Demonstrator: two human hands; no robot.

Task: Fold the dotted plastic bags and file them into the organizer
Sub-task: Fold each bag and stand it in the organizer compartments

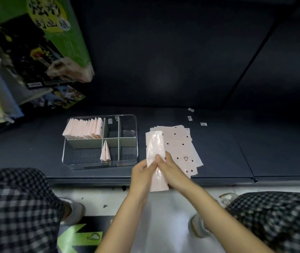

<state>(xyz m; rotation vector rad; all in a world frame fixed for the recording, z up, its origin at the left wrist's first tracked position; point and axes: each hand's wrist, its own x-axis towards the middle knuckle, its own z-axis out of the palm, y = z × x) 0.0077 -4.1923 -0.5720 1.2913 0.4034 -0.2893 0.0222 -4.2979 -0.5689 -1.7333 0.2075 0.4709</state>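
The bag (pixel 154 152), glossy and hard to read, stood at centre frame, its lower part hidden between the left hand (pixel 142 170) and right hand (pixel 171 168), both pinching it, right of the organizer (pixel 99 141), overlapping the stack (pixel 182 143).

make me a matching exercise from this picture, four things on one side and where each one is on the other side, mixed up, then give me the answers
Things:
1. row of folded bags
2. single folded bag
3. stack of flat dotted bags
4. bag being folded

Places:
A. lying on the dark shelf, right of the organizer
B. held between left hand and right hand
C. standing in the organizer's rear left compartment
D. leaning alone in a front middle compartment

Pairs: 1-C, 2-D, 3-A, 4-B
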